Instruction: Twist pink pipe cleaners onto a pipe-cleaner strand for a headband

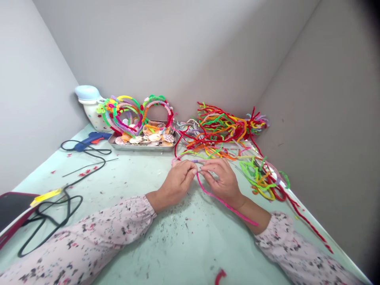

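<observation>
My left hand (179,180) is closed, thumb pressed against the fingers, on a thin headband. Part of the headband (194,161) shows behind my hands, wrapped in pale pink and purple, with a bit of grey between my fingertips. From that spot a bright pink pipe cleaner (221,198) hangs down and runs across to my right forearm. My right hand (221,180) pinches at the grey bit, thumb and fingertips together, close beside the left. Most of the headband is hidden by my hands.
Behind my hands lies a metal tray (142,148) of seashells with finished headbands (126,114). Pipe cleaners (225,122) are heaped at back right; a green and yellow tangle (261,178) lies nearer. At left are a blue glue gun (90,140), black cord (68,213) and white bottle (96,113).
</observation>
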A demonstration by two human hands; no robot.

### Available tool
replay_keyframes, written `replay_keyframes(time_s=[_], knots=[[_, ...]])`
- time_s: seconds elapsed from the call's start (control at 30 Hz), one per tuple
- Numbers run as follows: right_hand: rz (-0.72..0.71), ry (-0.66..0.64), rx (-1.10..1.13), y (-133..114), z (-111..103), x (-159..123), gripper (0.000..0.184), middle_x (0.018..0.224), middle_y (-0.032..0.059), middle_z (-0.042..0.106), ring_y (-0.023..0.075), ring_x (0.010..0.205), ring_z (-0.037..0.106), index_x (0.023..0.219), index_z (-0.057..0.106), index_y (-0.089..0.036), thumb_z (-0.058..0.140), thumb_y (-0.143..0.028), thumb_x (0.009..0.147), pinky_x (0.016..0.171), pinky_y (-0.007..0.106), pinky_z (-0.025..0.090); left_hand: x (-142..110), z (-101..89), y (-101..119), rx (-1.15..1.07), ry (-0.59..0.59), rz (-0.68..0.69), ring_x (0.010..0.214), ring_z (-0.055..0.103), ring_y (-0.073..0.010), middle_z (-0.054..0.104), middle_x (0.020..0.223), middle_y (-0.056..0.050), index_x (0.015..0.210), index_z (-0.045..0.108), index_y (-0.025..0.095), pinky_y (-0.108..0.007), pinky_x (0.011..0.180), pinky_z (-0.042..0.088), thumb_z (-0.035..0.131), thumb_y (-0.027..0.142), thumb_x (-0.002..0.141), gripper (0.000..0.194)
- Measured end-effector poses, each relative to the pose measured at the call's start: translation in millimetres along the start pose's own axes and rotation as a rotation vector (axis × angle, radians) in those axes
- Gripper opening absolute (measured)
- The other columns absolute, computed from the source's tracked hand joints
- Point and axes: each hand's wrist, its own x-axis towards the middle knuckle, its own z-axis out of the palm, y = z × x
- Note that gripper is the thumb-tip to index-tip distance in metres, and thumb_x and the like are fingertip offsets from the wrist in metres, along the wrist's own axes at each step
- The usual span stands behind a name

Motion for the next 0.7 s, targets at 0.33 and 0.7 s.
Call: replay_keyframes(time_s=[0.33, 0.7], knots=[[0.092, 0.012, 0.02, -0.5, 1.0, 0.1, 0.012, 0.091, 0.0038, 0.065, 0.0206, 0.092, 0.059, 0.093, 0.063, -0.025, 0.062, -0.021, 0.082, 0.083, 0.04, 0.049, -2.4, -0.4, 2.3, 0.048, 0.099, 0.016, 0.091, 0.053, -0.0182, 0.061, 0.094, -0.004, 0.096, 0.054, 0.018, -0.035, 0.088, 0.036, 0.04, 0.02, 0.091, 0.015], [0.138, 0.003, 0.059, -5.1, -0.4, 1.2, 0.012, 0.091, 0.0032, 0.064, 0.0196, 0.091, 0.059, 0.094, 0.063, -0.026, 0.061, -0.021, 0.083, 0.082, 0.039, 0.049, -1.1, 1.6, -0.3, 0.133, 0.198, 0.107, 0.092, 0.054, -0.0177, 0.061, 0.092, -0.003, 0.095, 0.056, 0.019, -0.033, 0.087, 0.038, 0.05, 0.008, 0.081, 0.019]])
